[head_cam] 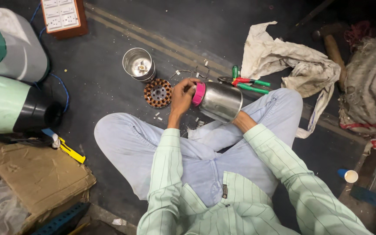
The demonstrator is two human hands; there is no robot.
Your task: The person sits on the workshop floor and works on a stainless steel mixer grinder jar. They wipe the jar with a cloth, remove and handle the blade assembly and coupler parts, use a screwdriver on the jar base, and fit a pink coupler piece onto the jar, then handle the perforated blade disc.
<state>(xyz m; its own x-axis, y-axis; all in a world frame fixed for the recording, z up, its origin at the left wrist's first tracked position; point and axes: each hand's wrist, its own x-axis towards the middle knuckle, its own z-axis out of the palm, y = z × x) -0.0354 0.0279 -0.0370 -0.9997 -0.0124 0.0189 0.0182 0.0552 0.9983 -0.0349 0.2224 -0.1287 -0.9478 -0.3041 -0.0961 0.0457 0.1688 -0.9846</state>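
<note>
Person is sitting cross-legged on dark floor (109,82), holding a steel cylinder housing (220,102) w/ pink end ring (199,93) over the lap, lying on its side, pink end facing left. Left hand (182,95) is working at the pink end, fingers bent onto the ring; grip is clenched on it. Right hand is hidden behind the housing; only forearm is showing, so cannot tell its grip, though it is prob. supporting the body from behind.

Handling, judged: housing is looking rigid, polished, likely slippery and fairly weighty for its size; curved wall is giving poor purchase. Best hold appears to be around the mid-body w/ one hand, other hand at the ring edge. Ring is looking like plastic, so likely to crack if forced.

Surroundings: copper-wound stator (158,92) is lying flat on floor just beside left hand; open steel cup (139,64) is standing near it. Green-handled pliers (249,85) and a green screwdriver (235,71) are lying just beyond the housing, next to a crumpled cloth (283,61). Loose wire bits and white scraps are scattering around the knees. Two green-and-grey appliance bodies (5,100) are lying at left, cardboard (35,174) below them, switch board (64,17) at top left. Nothing is blocking the hands; stator and scraps are crowding the set-down space.
</note>
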